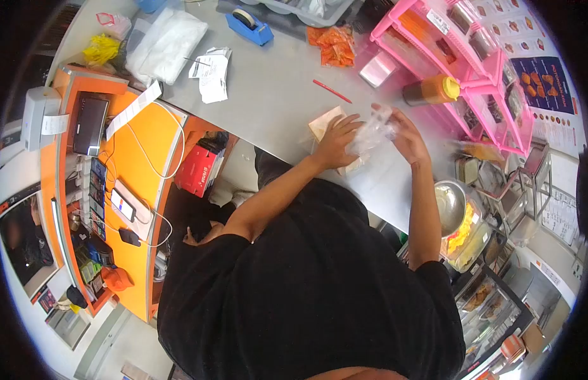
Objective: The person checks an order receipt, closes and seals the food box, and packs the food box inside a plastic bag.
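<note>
A crumpled clear plastic bag, smeared by motion, is stretched between my two hands above the metal table. My left hand has its fingers bent against the bag's left side. Under that hand lies a pale, cream-coloured box or packet, mostly covered by the hand and the bag. My right hand grips the bag's right side, thumb and fingertips closed on the plastic. Above both hands, a red pen lies on the table.
A sauce bottle with a yellow cap and a pink drawer rack stand to the right. Orange sachets, a blue tape dispenser and paper slips lie farther back. A metal bowl is beside my right forearm.
</note>
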`<action>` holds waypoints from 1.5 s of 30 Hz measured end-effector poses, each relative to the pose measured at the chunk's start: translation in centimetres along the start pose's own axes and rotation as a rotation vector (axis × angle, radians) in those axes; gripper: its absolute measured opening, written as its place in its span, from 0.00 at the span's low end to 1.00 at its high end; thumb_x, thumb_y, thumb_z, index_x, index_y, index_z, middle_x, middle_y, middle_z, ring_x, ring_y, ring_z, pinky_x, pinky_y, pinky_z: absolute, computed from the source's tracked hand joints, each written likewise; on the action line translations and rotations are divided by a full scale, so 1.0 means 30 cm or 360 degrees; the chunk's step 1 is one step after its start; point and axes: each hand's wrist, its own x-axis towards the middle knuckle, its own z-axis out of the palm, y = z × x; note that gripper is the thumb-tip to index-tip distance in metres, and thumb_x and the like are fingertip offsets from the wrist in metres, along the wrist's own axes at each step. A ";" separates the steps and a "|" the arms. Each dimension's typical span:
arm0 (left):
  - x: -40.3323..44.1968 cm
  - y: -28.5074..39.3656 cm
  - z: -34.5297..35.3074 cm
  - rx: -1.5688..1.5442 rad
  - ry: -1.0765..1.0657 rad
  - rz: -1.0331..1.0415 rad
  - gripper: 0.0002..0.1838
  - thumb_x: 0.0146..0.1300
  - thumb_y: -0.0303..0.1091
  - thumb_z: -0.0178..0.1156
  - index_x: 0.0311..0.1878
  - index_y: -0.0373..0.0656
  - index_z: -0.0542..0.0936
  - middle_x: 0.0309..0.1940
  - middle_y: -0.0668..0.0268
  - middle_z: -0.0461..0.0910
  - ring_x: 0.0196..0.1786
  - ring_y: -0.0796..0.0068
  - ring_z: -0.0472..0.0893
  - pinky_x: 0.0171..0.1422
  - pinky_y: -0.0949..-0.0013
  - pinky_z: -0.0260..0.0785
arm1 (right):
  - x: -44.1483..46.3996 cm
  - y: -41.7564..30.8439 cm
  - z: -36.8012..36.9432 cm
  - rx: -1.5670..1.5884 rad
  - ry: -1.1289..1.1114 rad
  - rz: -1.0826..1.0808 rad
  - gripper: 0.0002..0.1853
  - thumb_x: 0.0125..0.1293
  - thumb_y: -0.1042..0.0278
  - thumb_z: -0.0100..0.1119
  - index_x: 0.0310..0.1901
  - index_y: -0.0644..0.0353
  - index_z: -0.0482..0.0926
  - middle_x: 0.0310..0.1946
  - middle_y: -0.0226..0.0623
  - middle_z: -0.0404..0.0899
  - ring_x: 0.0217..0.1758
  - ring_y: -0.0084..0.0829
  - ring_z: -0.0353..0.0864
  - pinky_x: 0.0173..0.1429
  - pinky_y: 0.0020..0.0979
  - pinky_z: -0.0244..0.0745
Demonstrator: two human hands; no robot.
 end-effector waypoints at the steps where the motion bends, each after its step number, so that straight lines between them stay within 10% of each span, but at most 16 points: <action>1: 0.004 0.011 0.011 -0.0192 0.0072 0.0010 0.29 0.56 0.44 0.69 0.58 0.37 0.76 0.55 0.50 0.76 0.62 0.48 0.73 0.71 0.49 0.60 | -0.040 0.000 0.024 0.0188 -0.0187 -0.0163 0.43 0.58 0.54 0.69 0.72 0.62 0.63 0.70 0.47 0.66 0.72 0.39 0.66 0.76 0.48 0.60; 4: -0.027 -0.032 0.054 -0.0467 -0.0002 -0.0469 0.27 0.57 0.37 0.68 0.58 0.37 0.75 0.56 0.49 0.76 0.61 0.48 0.74 0.70 0.52 0.62 | -0.072 0.026 0.073 0.0746 -0.0339 -0.0309 0.59 0.48 0.52 0.76 0.79 0.55 0.50 0.76 0.48 0.56 0.79 0.44 0.55 0.79 0.52 0.51; 6: -0.040 -0.071 0.101 -0.0247 0.0068 -0.0364 0.28 0.57 0.36 0.69 0.59 0.37 0.74 0.56 0.49 0.76 0.62 0.49 0.74 0.70 0.53 0.63 | -0.051 0.103 0.132 -0.0413 0.0429 0.0000 0.62 0.44 0.52 0.79 0.79 0.47 0.50 0.77 0.49 0.54 0.76 0.46 0.61 0.76 0.49 0.59; 8: -0.076 -0.076 0.119 -0.0208 0.0005 -0.0355 0.32 0.55 0.39 0.70 0.62 0.37 0.72 0.59 0.49 0.74 0.65 0.49 0.72 0.72 0.53 0.61 | -0.032 0.155 0.211 -0.1320 0.0056 -0.0113 0.47 0.53 0.60 0.72 0.75 0.47 0.60 0.73 0.54 0.61 0.72 0.49 0.67 0.69 0.44 0.68; 13: -0.083 -0.049 0.073 -0.0430 -0.0274 -0.0313 0.40 0.53 0.45 0.73 0.67 0.41 0.69 0.64 0.51 0.71 0.67 0.49 0.70 0.75 0.51 0.58 | -0.022 0.243 0.261 -0.1493 0.0181 -0.0342 0.20 0.63 0.76 0.52 0.58 0.61 0.74 0.55 0.56 0.75 0.63 0.53 0.73 0.61 0.44 0.72; 21: -0.059 -0.087 0.106 -0.0163 -0.0116 0.0028 0.15 0.54 0.39 0.65 0.47 0.52 0.83 0.53 0.66 0.82 0.67 0.59 0.72 0.80 0.47 0.51 | -0.109 0.246 0.368 -0.1587 -0.0084 -0.0448 0.16 0.62 0.77 0.49 0.52 0.64 0.75 0.50 0.53 0.77 0.58 0.54 0.74 0.65 0.46 0.65; 25: -0.039 -0.015 0.029 -0.0621 -0.0031 -0.0275 0.15 0.53 0.24 0.62 0.46 0.42 0.78 0.56 0.62 0.81 0.62 0.59 0.77 0.82 0.47 0.46 | -0.096 0.137 0.237 -0.1297 0.0043 -0.0291 0.15 0.70 0.68 0.53 0.55 0.64 0.76 0.53 0.49 0.79 0.60 0.44 0.76 0.67 0.41 0.66; 30: 0.013 0.057 -0.064 -0.1435 0.0056 -0.1084 0.22 0.50 0.17 0.60 0.51 0.38 0.82 0.47 0.59 0.84 0.49 0.73 0.81 0.60 0.64 0.73 | -0.051 0.112 0.172 -0.0110 -0.0168 -0.0254 0.24 0.75 0.56 0.52 0.67 0.60 0.70 0.66 0.40 0.71 0.70 0.34 0.68 0.72 0.38 0.63; 35: 0.028 0.120 -0.161 -0.1044 -0.0076 -0.0952 0.21 0.54 0.18 0.61 0.53 0.36 0.82 0.46 0.59 0.83 0.47 0.73 0.81 0.53 0.68 0.75 | -0.097 0.444 0.112 0.0224 0.0390 0.0257 0.38 0.74 0.36 0.47 0.74 0.57 0.59 0.69 0.38 0.68 0.69 0.39 0.70 0.73 0.39 0.66; 39: 0.018 0.183 -0.205 -0.0672 0.0008 -0.0707 0.18 0.57 0.20 0.59 0.52 0.38 0.82 0.47 0.59 0.83 0.50 0.70 0.81 0.54 0.66 0.74 | -0.058 0.608 0.143 0.1494 -0.0411 -0.0061 0.35 0.75 0.41 0.46 0.72 0.61 0.62 0.64 0.46 0.72 0.63 0.42 0.76 0.67 0.44 0.74; 45: 0.014 0.130 -0.351 -0.1031 0.0206 -0.0777 0.10 0.72 0.30 0.54 0.49 0.39 0.81 0.48 0.59 0.82 0.57 0.66 0.79 0.66 0.59 0.68 | 0.091 0.520 0.283 0.1098 -0.0235 -0.0328 0.34 0.71 0.47 0.51 0.68 0.66 0.66 0.58 0.48 0.77 0.58 0.43 0.80 0.64 0.44 0.76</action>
